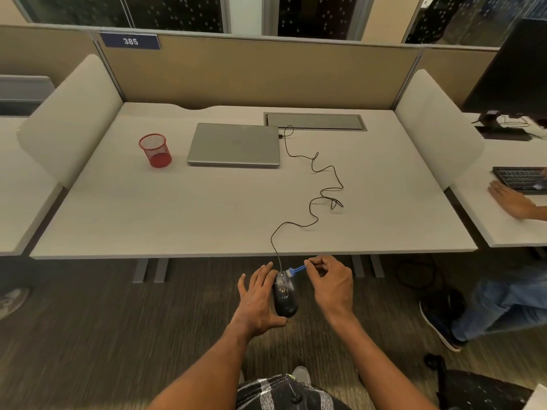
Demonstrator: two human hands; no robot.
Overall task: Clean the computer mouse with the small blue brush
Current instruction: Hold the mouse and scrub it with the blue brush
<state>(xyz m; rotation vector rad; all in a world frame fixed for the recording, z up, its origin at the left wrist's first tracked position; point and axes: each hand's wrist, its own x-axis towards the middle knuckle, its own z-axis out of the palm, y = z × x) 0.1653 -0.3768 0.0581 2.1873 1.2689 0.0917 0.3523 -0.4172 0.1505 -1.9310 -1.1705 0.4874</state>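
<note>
A black wired computer mouse (285, 297) is held in the air below the desk's front edge, in front of my lap. My left hand (257, 300) cradles it from the left and underneath, thumb at its rear. My right hand (333, 287) pinches the handle of the small blue brush (297, 269) between thumb and fingers. The brush's pale bristles touch the front right of the mouse, near its buttons. The mouse's black cable (313, 179) runs up over the desk edge to the laptop.
On the grey desk (148, 220) lie a closed silver laptop (233, 145) and a red mesh cup (155, 150). A cable hatch (315, 122) sits at the back. On the right, another person's hand (510, 199) rests by a keyboard (521, 177); their legs (500, 303) are nearby.
</note>
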